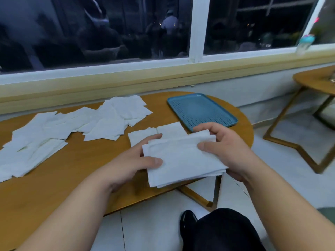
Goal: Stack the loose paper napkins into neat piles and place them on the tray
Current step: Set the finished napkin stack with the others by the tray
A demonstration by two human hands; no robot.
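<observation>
We grip a napkin stack (183, 160) in left hand (132, 160) and right hand (224, 147), thumbs on top, above the table (72, 178), loose napkins (72, 124) left, tray (201, 109) beyond.

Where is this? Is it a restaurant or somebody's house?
Probably a café or small restaurant, though I can't be sure. A wooden table and a second table sit by a big window, with a blue serving tray, loose paper napkins and a held napkin stack.
</observation>
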